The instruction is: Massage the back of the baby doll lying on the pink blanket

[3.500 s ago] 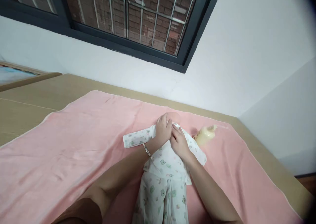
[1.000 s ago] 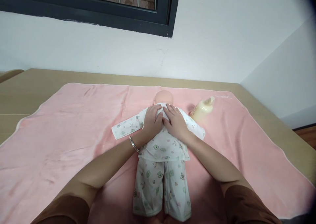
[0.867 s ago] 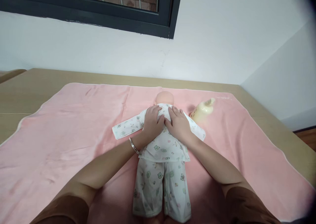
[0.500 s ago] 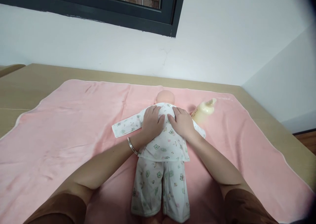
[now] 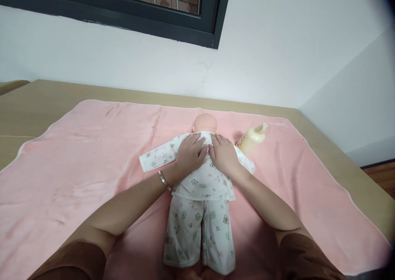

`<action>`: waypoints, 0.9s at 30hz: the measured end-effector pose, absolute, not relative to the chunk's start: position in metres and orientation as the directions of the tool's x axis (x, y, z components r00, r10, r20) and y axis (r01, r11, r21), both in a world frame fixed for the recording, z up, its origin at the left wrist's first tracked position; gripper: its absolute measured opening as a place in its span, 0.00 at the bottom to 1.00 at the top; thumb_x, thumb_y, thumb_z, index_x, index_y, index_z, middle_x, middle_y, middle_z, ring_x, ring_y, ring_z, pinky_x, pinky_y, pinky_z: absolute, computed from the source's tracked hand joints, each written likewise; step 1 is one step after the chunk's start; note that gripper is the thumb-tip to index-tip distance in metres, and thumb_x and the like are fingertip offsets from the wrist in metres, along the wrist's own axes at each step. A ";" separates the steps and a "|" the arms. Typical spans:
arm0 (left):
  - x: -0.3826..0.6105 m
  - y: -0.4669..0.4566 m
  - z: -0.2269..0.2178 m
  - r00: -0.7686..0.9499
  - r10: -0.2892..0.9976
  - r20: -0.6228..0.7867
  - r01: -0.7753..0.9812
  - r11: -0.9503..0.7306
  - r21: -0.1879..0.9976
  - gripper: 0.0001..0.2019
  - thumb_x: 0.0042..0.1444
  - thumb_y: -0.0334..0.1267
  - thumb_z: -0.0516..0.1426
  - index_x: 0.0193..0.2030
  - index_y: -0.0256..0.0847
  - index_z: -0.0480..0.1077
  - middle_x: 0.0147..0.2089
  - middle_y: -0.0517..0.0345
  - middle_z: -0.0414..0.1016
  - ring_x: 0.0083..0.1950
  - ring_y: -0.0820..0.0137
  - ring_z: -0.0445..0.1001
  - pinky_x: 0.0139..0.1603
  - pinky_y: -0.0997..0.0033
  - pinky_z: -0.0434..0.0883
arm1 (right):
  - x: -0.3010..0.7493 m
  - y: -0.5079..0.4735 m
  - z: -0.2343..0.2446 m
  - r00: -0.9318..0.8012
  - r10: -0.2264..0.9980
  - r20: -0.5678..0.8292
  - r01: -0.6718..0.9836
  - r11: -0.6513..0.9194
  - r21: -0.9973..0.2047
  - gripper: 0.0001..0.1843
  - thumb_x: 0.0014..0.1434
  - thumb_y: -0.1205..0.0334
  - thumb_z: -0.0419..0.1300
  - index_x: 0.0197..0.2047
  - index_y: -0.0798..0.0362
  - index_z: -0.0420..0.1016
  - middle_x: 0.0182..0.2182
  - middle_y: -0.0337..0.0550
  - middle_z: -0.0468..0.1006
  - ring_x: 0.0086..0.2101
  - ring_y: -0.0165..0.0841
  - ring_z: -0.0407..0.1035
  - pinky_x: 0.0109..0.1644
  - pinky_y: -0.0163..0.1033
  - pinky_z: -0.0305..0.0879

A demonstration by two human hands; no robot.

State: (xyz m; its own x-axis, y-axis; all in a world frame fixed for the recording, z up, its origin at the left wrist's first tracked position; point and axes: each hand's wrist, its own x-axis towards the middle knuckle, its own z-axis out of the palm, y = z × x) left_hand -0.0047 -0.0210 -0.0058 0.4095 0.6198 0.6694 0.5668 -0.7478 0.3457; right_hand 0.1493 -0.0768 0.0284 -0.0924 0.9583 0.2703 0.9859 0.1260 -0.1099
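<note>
A baby doll (image 5: 203, 185) in a white printed top and trousers lies on a pink blanket (image 5: 77, 181), its bald head at the far end. No facial features show on the head, and the feet are partly cut off by the bottom edge. My left hand (image 5: 190, 153), with a silver bangle at the wrist, rests flat on the upper left of the doll's top. Flat on the upper right is my right hand (image 5: 225, 154), fingers stretched out. The two thumbs nearly meet in the middle. Neither hand grips anything.
A cream pump bottle (image 5: 253, 138) lies tilted on the blanket just right of the doll's right sleeve. The blanket covers most of a wooden table (image 5: 61, 91). Behind it stands a white wall (image 5: 262, 58) with a dark window frame (image 5: 185, 29).
My right hand has shifted slightly left, bringing the thumbs closer together. My left hand stays on the doll's top. The view has moved very slightly.
</note>
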 end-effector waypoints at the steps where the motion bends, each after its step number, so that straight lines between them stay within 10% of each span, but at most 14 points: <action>1: -0.005 -0.024 -0.006 0.380 0.624 0.683 0.577 -0.737 0.352 0.15 0.64 0.40 0.51 0.49 0.40 0.76 0.55 0.44 0.77 0.59 0.56 0.73 0.62 0.49 0.71 | 0.143 -0.084 0.028 -0.074 0.959 0.274 0.992 0.098 -0.075 0.29 0.71 0.58 0.43 0.69 0.64 0.60 0.65 0.63 0.65 0.64 0.52 0.59 0.67 0.57 0.55; 16: -0.002 -0.015 -0.009 0.381 0.669 0.638 0.562 -0.716 0.415 0.18 0.63 0.39 0.51 0.57 0.38 0.70 0.59 0.42 0.74 0.63 0.53 0.70 0.66 0.45 0.65 | 0.167 -0.059 0.029 -0.201 0.966 0.165 0.953 0.232 -0.196 0.32 0.71 0.52 0.44 0.74 0.56 0.49 0.73 0.55 0.50 0.70 0.51 0.47 0.70 0.66 0.45; 27: -0.006 -0.021 -0.010 0.264 0.732 0.628 0.561 -0.646 0.517 0.18 0.60 0.38 0.53 0.55 0.38 0.72 0.58 0.43 0.76 0.62 0.54 0.72 0.65 0.45 0.68 | 0.141 -0.090 0.035 -0.016 0.980 0.198 0.994 0.037 -0.103 0.32 0.71 0.50 0.45 0.71 0.59 0.57 0.68 0.59 0.61 0.67 0.55 0.55 0.69 0.64 0.47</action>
